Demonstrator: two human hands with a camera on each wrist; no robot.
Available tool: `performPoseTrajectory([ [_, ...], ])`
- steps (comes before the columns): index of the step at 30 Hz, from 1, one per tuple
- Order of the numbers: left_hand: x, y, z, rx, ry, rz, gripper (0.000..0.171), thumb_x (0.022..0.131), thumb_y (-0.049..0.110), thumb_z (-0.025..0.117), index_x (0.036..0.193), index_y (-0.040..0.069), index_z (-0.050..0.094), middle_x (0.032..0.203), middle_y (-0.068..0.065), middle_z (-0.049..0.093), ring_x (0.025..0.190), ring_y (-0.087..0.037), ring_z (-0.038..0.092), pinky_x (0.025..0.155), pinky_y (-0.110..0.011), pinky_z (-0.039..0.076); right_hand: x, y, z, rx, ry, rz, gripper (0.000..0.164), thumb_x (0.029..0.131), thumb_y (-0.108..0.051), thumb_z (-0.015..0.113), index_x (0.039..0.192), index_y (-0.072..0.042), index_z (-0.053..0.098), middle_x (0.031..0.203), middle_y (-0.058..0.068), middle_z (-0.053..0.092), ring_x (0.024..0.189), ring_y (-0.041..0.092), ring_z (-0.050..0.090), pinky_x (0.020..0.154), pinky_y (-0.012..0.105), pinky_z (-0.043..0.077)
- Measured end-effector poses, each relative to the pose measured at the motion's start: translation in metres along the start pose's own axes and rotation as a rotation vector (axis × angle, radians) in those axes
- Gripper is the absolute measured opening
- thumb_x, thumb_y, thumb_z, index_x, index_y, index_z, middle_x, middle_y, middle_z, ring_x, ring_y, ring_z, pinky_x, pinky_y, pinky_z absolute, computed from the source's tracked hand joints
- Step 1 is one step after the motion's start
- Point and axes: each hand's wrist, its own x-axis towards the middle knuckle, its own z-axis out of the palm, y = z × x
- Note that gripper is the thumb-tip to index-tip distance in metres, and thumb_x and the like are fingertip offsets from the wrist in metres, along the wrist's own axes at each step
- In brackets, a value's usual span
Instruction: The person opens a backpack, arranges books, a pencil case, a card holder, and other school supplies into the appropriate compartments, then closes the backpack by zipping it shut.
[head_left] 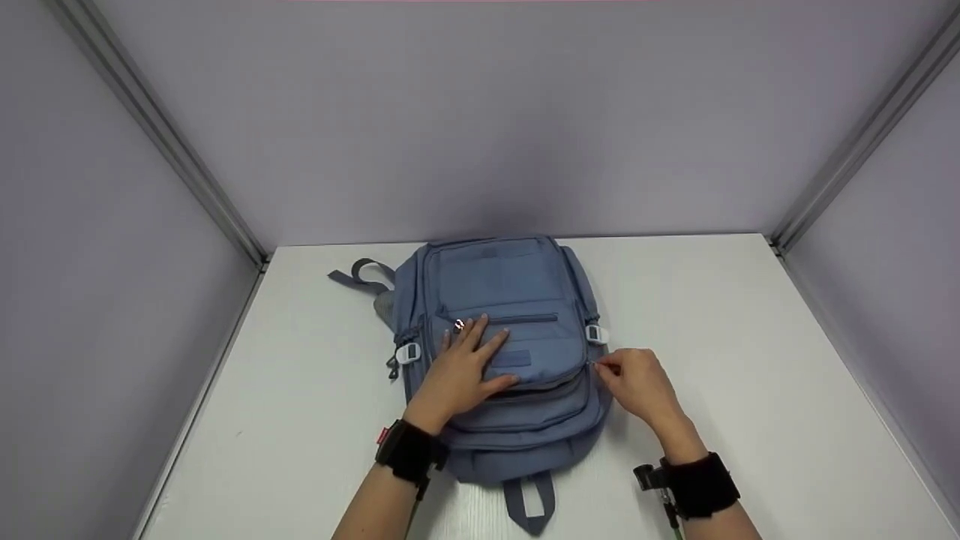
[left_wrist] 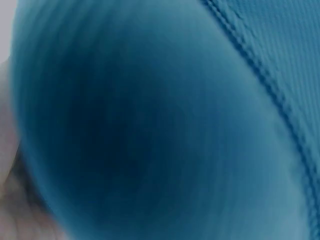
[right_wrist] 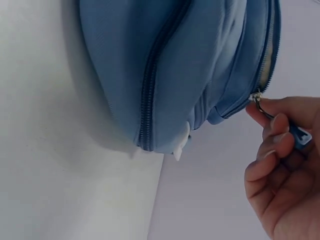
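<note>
A blue backpack (head_left: 499, 277) lies on its back on the white table, its top carry loop (head_left: 551, 495) at the near side. My left hand (head_left: 459, 379) rests with spread fingers on the front panel, below the short horizontal zipper (head_left: 525, 319). At the right edge of the front pocket, my right hand (head_left: 641, 382) pinches a zipper pull (right_wrist: 301, 136) between thumb and fingers. The right wrist view shows its metal slider (right_wrist: 256, 96) beside parted zipper teeth (right_wrist: 268, 60). Blurred blue fabric (left_wrist: 150, 125) fills most of the left wrist view.
White side buckles (head_left: 597, 334) sit on both flanks of the bag. A dark strap (head_left: 360, 277) trails out at the far left. The white table (head_left: 735, 315) is bounded by grey panels (head_left: 480, 112) at the back and both sides.
</note>
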Motion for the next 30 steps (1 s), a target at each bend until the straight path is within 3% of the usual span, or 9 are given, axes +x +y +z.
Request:
performPoseTrajectory([
  [9,0.0,0.003,-0.001,0.008,0.01,0.014,0.075,0.091,0.065,0.052,0.152,0.024,0.038,0.159,-0.015,0.023,0.146,-0.036,0.019,0.111,-0.062,0.016,-0.011,-0.012,-0.006,0.022,-0.073,-0.061,0.007,0.084,-0.001,0.073,0.084,-0.005,0.079,0.078,0.001,0.071,0.067,0.012,0.062,0.061,0.032,0.05],
  [20,-0.001,-0.001,0.001,-0.017,-0.005,-0.006,0.076,0.091,0.067,0.051,0.153,0.025,0.036,0.161,-0.012,0.02,0.147,-0.033,0.016,0.112,-0.06,0.014,-0.016,-0.023,0.001,0.064,-0.12,-0.146,0.006,0.083,-0.002,0.074,0.081,-0.006,0.078,0.076,-0.001,0.07,0.067,0.01,0.061,0.06,0.029,0.049],
  [30,-0.002,-0.001,0.004,-0.012,0.024,0.007,0.077,0.091,0.066,0.052,0.153,0.024,0.036,0.16,-0.014,0.021,0.147,-0.035,0.016,0.111,-0.061,0.014,-0.019,-0.032,0.008,0.104,-0.158,-0.174,0.006,0.083,-0.001,0.073,0.081,-0.005,0.078,0.077,0.001,0.071,0.068,0.011,0.064,0.061,0.028,0.051],
])
